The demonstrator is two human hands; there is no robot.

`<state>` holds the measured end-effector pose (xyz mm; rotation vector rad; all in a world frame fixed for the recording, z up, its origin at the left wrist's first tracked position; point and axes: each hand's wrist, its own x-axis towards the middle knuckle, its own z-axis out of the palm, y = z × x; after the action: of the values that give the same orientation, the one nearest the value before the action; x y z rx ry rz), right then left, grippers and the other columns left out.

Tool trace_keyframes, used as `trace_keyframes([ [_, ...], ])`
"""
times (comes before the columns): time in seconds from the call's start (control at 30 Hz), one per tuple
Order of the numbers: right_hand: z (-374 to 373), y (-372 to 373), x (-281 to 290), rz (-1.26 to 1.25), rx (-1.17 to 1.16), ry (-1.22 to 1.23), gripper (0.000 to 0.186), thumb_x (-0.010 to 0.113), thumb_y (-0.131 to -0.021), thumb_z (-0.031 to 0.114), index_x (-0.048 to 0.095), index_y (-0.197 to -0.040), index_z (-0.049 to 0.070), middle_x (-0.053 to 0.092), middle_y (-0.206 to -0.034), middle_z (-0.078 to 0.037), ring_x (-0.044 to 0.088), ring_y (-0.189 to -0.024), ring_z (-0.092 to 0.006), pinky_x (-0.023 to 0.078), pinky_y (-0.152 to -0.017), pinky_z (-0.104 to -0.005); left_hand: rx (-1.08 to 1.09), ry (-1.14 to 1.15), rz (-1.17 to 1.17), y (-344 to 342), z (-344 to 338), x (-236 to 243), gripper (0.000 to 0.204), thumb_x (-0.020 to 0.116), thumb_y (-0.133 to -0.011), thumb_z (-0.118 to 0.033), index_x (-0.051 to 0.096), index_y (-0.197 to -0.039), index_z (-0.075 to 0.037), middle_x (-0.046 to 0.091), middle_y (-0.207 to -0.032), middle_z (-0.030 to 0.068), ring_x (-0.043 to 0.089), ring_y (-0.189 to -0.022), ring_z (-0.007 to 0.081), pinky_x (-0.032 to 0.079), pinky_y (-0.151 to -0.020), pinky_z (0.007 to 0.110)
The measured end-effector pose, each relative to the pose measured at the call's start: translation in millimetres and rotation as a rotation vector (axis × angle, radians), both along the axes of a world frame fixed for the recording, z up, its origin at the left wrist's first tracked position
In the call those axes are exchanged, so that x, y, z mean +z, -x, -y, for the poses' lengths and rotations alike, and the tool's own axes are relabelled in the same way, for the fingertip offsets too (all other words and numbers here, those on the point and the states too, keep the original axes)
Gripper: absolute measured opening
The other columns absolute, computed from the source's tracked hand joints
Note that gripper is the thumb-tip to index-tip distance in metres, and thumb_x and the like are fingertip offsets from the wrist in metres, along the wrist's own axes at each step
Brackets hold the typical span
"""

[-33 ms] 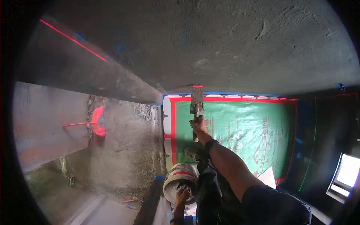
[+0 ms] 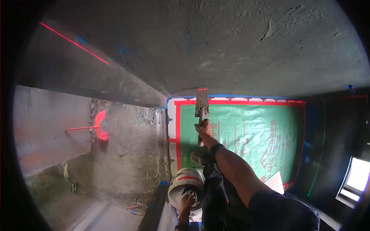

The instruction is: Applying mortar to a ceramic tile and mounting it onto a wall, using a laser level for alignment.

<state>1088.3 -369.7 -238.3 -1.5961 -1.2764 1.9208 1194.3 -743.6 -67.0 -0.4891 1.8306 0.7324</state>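
Observation:
My right hand [image 2: 204,129] grips a trowel with a mortar-smeared rectangular blade [image 2: 202,101], held upward in the picture at the foot of the grey rendered wall [image 2: 246,50]; a red laser line crosses its tip. Whether the blade touches the wall is unclear. Low in the centre, my left hand [image 2: 187,201] is closed inside a dirty bucket [image 2: 173,186] with red tape, at some grey mortar. What its fingers hold is hidden.
Green protective sheeting [image 2: 254,142] edged with red tape covers the floor around my shoe [image 2: 196,158]. Rough concrete [image 2: 127,150] lies left, with a dark post [image 2: 152,210] beside the bucket. A dark wall [image 2: 320,127] and a bright window [image 2: 356,173] are at right.

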Motion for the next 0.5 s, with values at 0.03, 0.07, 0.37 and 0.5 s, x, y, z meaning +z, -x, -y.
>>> trace_keyframes([
  [0.03,-3.1,-2.1,1.0,0.0,-0.006,0.0,0.042,0.073,-0.074,0.013,0.04,-0.098,0.005,0.051,-0.079,-0.006,0.055,-0.066,-0.0172,0.048,-0.059,-0.0328,-0.006,0.0,0.0,0.1,-1.9,0.2,0.021,0.058,-0.09,-0.022,0.061,-0.083,-0.003,0.058,-0.07,0.0026,0.053,-0.059,0.0099,0.045,-0.055,0.026],
  [0.07,-6.1,-3.7,2.3,0.011,0.004,0.007,0.041,0.073,-0.074,0.014,0.04,-0.097,0.005,0.052,-0.079,-0.006,0.056,-0.066,-0.0172,0.048,-0.058,-0.0327,-0.005,-0.025,-0.01,1.4,-3.6,0.3,0.021,0.058,-0.09,-0.023,0.061,-0.083,-0.003,0.058,-0.071,0.0028,0.053,-0.059,0.0102,0.044,-0.055,0.026],
  [0.37,-16.8,-16.4,12.4,-0.073,-0.011,0.089,0.04,0.072,-0.077,0.014,0.042,-0.101,0.003,0.056,-0.086,-0.011,0.056,-0.075,-0.0196,0.047,-0.064,-0.0377,0.017,-0.067,-0.068,2.1,-11.1,3.9,0.025,0.058,-0.092,-0.026,0.06,-0.083,-0.003,0.057,-0.07,0.0017,0.054,-0.06,0.0107,0.046,-0.056,0.026],
  [0.5,-51.3,-86.0,-30.9,-0.14,-0.101,-0.053,0.041,0.071,-0.076,0.011,0.041,-0.102,0.004,0.054,-0.087,-0.008,0.054,-0.074,-0.0179,0.047,-0.062,-0.036,-0.021,-0.279,0.047,-11.0,-17.9,-27.0,0.024,0.057,-0.093,-0.025,0.059,-0.084,-0.003,0.056,-0.07,0.0015,0.053,-0.059,0.0105,0.045,-0.055,0.027],
])
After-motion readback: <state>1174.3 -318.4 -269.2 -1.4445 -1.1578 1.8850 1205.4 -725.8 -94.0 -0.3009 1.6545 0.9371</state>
